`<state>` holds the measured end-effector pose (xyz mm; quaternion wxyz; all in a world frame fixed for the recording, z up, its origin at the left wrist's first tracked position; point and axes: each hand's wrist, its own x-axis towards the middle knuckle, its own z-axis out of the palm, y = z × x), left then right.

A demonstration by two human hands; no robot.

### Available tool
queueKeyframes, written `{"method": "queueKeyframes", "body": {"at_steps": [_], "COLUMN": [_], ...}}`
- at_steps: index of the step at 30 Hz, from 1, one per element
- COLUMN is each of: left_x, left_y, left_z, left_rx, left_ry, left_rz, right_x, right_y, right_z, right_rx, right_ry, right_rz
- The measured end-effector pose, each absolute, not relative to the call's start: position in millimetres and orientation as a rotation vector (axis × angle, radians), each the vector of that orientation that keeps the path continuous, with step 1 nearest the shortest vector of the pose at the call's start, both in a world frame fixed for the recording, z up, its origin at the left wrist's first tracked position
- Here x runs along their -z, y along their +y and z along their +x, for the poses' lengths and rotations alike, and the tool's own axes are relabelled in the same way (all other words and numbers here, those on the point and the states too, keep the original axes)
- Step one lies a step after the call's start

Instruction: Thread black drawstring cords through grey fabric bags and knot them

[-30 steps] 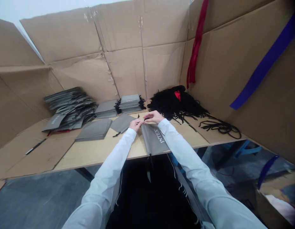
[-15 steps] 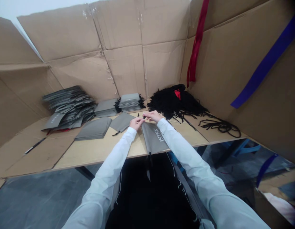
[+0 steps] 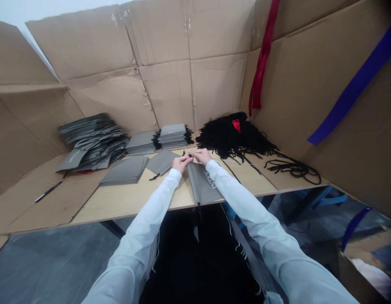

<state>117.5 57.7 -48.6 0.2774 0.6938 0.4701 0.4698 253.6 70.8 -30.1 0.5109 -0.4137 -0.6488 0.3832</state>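
Observation:
A grey drawstring pouch (image 3: 200,185) with white lettering lies at the table's front edge, a black cord end hanging from its near corner. At its far corner my left hand (image 3: 182,163) pinches a short black cord (image 3: 191,156). My right hand (image 3: 202,156) is closed on the same cord from the other side, fingertips almost touching the left ones. The fingers hide most of the cord, possibly a knot. Part of the lettering is covered by my right sleeve. Just left lies another grey pouch (image 3: 164,162) with a black cord end.
Flat grey pouches (image 3: 124,171) lie to the left, before a tall heap of pouches (image 3: 94,141). Stacked corded pouches (image 3: 172,136) stand at the back. Black cords (image 3: 233,137) are piled back right. A pen (image 3: 48,192) lies far left; cardboard walls (image 3: 164,93) enclose the table.
My right hand has shifted slightly left, closer to my left hand at the cord. The right forearm now covers more of the pouch's lettering. The left hand has barely moved.

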Motion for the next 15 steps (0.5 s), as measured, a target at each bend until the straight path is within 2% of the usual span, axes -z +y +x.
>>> {"method": "queueKeyframes", "body": {"at_steps": [6, 15], "left_x": [46.4, 40.7], "left_y": [55.3, 46.4], "left_z": [117.0, 123.5], "left_rx": [-1.227, -1.247], "left_ry": [1.318, 1.426], "left_rz": [1.923, 2.089], "right_x": [36.8, 35.5], "right_y": [73.2, 76.9], "right_z": [243.3, 237.4], "right_rx": [-1.17, -1.096], "right_ry": [-1.301, -1.057], "right_rz": [-0.859, -0.936]}}
